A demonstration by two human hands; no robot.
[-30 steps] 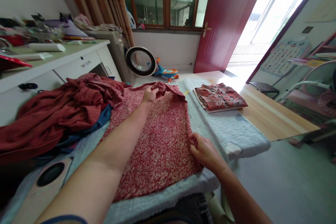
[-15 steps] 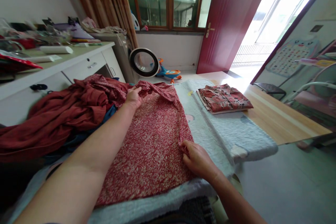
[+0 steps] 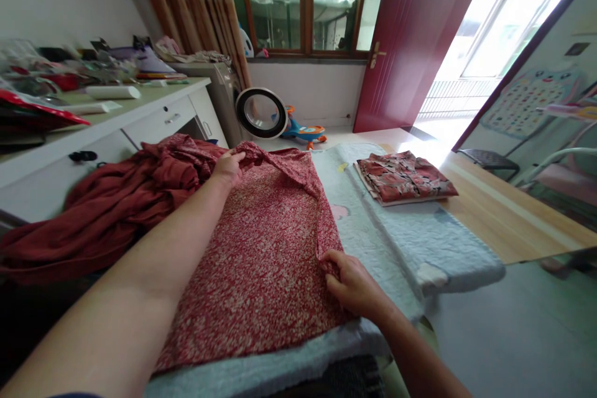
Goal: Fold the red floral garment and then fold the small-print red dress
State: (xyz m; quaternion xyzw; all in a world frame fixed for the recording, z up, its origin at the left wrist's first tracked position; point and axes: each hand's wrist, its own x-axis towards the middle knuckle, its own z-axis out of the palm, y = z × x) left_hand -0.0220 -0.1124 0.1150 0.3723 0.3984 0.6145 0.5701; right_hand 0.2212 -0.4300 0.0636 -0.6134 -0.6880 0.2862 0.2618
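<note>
A pale-blue quilt (image 3: pixel 361 230) spans my feed. My right hand (image 3: pixel 352 280) is closed on the right edge of a speckled red garment (image 3: pixel 265 255), my left hand (image 3: pixel 227 168) pinches its far end; it lies between crumpled red clothes (image 3: pixel 130 183) and folded clothes (image 3: pixel 405 177).

Two hands (image 3: pixel 352 280), one red patterned cloth (image 3: pixel 265 255), one heap of red clothes (image 3: pixel 125 199), one stack of folded clothing (image 3: pixel 405 175), one blue toy (image 3: pixel 305 132), one brown curtain (image 3: pixel 189 6), one red door (image 3: pixel 415 25), one washing machine (image 3: pixel 222 88)

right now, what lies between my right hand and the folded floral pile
In the head view, pale blue cloth lies between the right hand and the folded floral pile.
</note>
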